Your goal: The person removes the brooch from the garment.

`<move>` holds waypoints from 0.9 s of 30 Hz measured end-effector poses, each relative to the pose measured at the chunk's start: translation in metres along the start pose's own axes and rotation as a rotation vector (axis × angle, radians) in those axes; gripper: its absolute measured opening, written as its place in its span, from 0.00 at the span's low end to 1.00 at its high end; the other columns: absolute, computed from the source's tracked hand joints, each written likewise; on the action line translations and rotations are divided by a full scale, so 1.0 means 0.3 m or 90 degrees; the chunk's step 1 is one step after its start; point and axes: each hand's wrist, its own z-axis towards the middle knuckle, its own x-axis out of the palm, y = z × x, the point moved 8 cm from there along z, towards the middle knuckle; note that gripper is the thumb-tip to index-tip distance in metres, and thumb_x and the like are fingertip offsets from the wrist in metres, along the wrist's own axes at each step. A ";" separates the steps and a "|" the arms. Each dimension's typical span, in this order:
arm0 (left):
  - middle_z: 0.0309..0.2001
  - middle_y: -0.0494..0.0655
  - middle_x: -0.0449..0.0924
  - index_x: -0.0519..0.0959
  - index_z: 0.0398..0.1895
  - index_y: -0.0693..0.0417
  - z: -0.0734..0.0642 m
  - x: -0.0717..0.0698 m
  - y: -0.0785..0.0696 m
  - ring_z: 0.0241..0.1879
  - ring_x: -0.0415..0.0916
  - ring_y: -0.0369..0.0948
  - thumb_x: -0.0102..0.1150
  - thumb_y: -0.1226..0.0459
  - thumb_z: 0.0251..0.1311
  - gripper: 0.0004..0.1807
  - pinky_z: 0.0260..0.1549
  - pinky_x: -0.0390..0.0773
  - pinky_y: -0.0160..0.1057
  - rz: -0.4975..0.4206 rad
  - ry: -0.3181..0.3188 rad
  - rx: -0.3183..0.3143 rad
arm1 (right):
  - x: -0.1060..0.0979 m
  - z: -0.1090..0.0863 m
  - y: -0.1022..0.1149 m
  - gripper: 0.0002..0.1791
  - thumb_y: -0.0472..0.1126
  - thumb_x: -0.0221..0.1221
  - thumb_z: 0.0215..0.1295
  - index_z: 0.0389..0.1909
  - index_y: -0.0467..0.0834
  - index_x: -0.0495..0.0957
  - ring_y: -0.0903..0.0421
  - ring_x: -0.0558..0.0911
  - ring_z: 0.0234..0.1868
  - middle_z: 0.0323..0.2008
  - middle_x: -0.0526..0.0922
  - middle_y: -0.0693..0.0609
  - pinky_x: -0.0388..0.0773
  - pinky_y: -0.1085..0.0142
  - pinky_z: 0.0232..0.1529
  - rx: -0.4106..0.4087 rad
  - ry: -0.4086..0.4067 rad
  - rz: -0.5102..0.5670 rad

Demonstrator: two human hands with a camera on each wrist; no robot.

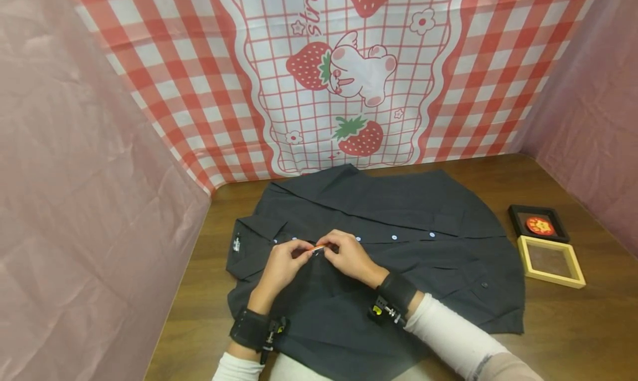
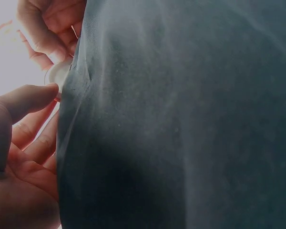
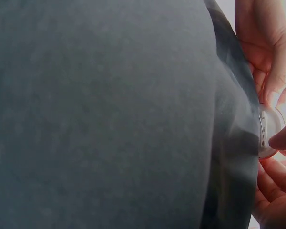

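Note:
A dark grey button-up shirt [image 1: 359, 303] lies spread on the table, its collar toward the left. Over its front, both hands meet at a round pin badge [image 1: 317, 248] with an orange edge. My left hand [image 1: 284, 267] pinches one side of the badge, and my right hand [image 1: 351, 259] pinches the other. In the right wrist view, the white back of the badge [image 3: 275, 125] shows a metal pin right beside the raised shirt cloth [image 3: 133, 119]. Whether the pin passes through the cloth, I cannot tell.
On the right of the wooden table [image 1: 598, 325] lies a black frame [image 1: 515, 217] holding a red-and-yellow round badge [image 1: 540, 226]. A pale yellow frame [image 1: 550, 277] adjoins it. Behind hangs a strawberry-print checked cloth [image 1: 199, 93]; pink cloth [image 1: 99, 204] covers the sides.

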 end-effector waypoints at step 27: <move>0.37 0.48 0.87 0.85 0.36 0.55 0.013 0.008 -0.011 0.37 0.85 0.42 0.66 0.65 0.58 0.05 0.39 0.83 0.40 -0.007 -0.004 0.007 | -0.029 0.007 -0.001 0.10 0.28 0.61 0.55 0.37 0.41 0.85 0.60 0.79 0.31 0.31 0.83 0.48 0.78 0.69 0.35 -0.008 -0.010 0.014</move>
